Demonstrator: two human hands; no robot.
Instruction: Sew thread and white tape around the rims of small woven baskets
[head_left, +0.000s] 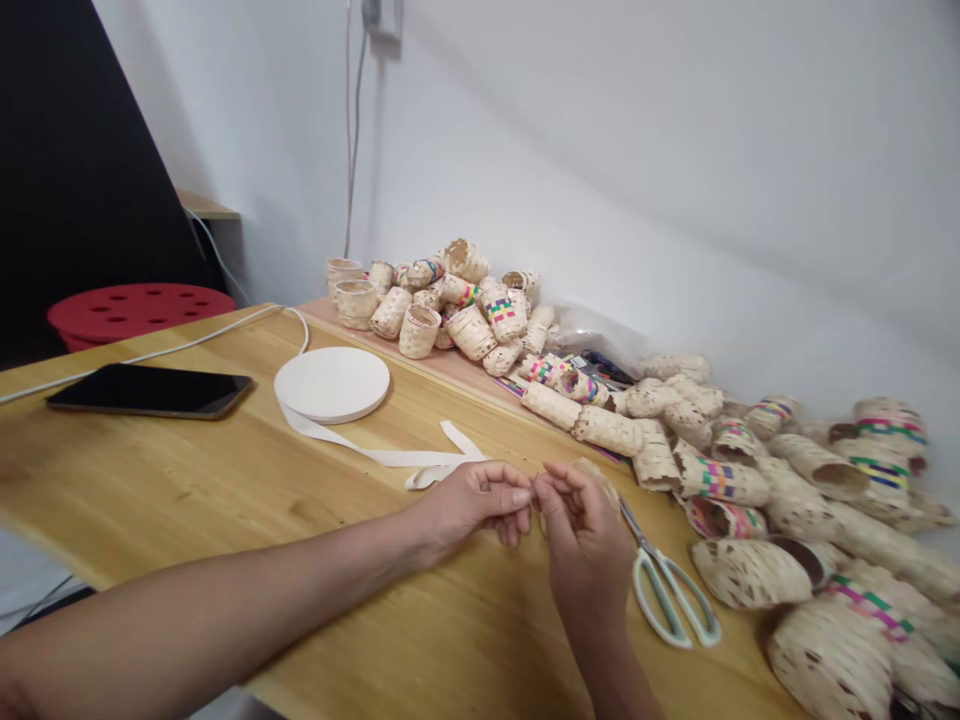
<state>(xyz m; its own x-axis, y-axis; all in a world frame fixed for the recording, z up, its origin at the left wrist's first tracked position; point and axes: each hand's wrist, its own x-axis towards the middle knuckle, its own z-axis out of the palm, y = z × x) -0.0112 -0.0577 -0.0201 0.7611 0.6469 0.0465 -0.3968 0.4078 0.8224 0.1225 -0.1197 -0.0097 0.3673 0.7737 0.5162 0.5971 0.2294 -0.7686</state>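
2 hands meet above the wooden worktop (225, 510): fingers of the left hand (469, 505) pinch shut against those of the right hand (589, 540), which clench the rim of a woven bark cup (596, 475), just beside pale-handled scissors (667, 610); anything between the fingertips is too small to tell.

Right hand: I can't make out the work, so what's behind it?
The right hand covers most of a pale woven piece near its fingers; only the top edge shows, so its shape cannot be seen.

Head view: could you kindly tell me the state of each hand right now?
Left hand: pinched shut; whatever it holds cannot be told.
Right hand: pinched shut at a small woven basket; grip unclear.
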